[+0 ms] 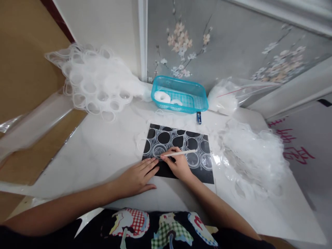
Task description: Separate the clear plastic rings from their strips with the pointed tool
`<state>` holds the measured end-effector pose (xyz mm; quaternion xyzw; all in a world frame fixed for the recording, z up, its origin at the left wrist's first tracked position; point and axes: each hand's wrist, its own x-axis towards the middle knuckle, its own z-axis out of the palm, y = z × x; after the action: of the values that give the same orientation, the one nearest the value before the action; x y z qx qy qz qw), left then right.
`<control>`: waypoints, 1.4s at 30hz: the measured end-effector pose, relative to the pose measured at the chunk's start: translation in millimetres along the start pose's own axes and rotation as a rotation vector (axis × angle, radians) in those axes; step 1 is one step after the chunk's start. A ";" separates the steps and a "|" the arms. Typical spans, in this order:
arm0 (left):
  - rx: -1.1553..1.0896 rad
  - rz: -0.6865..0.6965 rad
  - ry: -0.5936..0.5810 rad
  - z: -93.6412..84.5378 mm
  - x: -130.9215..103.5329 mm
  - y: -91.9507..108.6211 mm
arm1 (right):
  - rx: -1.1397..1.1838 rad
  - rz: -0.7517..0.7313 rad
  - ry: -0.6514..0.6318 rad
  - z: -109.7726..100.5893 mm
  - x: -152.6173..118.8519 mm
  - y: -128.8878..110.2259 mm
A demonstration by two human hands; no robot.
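Note:
A black sheet point(168, 171) lies on the white table, with a clear film patterned with rows of pale-edged circles point(177, 141) over most of it. My right hand point(179, 164) is closed on a slim white pen-like tool point(181, 153), its tip down at a circle left of the sheet's middle. Whether that tip is a blade or a point is too small to tell. My left hand point(141, 176) lies flat with fingers outstretched. Its fingertips press on the sheet's left part, close to the tool's tip.
Behind the sheet stands a blue plastic basket point(199, 100) holding white rings point(162, 97). A small blue-and-black item point(199, 118) lies before it. Piles of clear ring-cut film rise at left point(95, 77) and right point(256, 155). A zip bag point(224, 97) leans by the wall.

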<state>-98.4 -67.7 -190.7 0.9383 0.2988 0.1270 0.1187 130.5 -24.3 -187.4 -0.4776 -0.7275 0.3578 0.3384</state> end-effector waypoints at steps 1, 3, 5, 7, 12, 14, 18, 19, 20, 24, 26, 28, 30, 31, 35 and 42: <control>-0.003 0.003 0.004 0.6 0.9 -0.2 | -0.001 -0.013 -0.005 0.1 -0.6 0.0; -0.001 0.007 0.011 1.9 2.6 -0.3 | -0.003 -0.029 -0.012 -0.3 -1.3 0.2; 0.007 0.006 0.013 3.2 4.0 -0.2 | -0.009 -0.027 -0.017 -1.4 -1.0 0.4; 0.017 0.003 0.012 4.1 4.9 0.2 | -0.021 -0.018 -0.021 -2.8 -0.1 0.8; 0.030 -0.035 -0.002 5.9 6.4 2.9 | -0.078 -0.073 -0.021 -0.8 -3.4 1.9; 0.033 -0.065 -0.002 6.8 6.8 4.9 | -0.139 -0.117 -0.019 2.6 -7.7 2.1; 0.047 -0.055 0.056 6.7 7.5 9.2 | -0.337 -0.312 -0.039 -1.9 0.0 4.5; 0.048 -0.046 0.067 5.7 7.9 9.8 | -0.365 -0.352 -0.011 -8.3 8.0 6.3; 0.047 -0.041 0.070 3.9 8.5 10.0 | -0.380 -0.360 0.060 -17.3 17.6 8.7; 0.001 -0.049 0.040 -10.6 15.1 6.9 | -0.384 -0.153 0.567 -61.3 43.6 18.8; -0.038 -0.052 0.024 -19.3 22.3 5.1 | -0.374 -0.105 0.648 -71.7 33.4 20.3; -0.041 -0.044 0.021 -23.9 32.0 5.2 | -0.336 -0.119 0.521 -68.0 9.6 20.2; 0.010 0.018 0.038 -21.5 42.8 7.2 | -0.215 -0.080 0.320 -56.0 -16.9 20.6; 0.046 0.074 0.050 -17.8 48.0 8.8 | -0.158 -0.040 0.255 -49.7 -27.8 21.3; 0.123 0.251 0.070 1.9 61.8 15.3 | -0.088 0.060 0.180 -37.0 -45.1 24.9; 0.195 0.245 0.100 7.9 62.7 20.0 | -0.123 0.052 0.159 -41.7 -38.7 24.4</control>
<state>-35.9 -47.6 -181.6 0.9673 0.1988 0.1576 -0.0042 188.5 -45.3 -192.4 -0.5431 -0.7064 0.2821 0.3556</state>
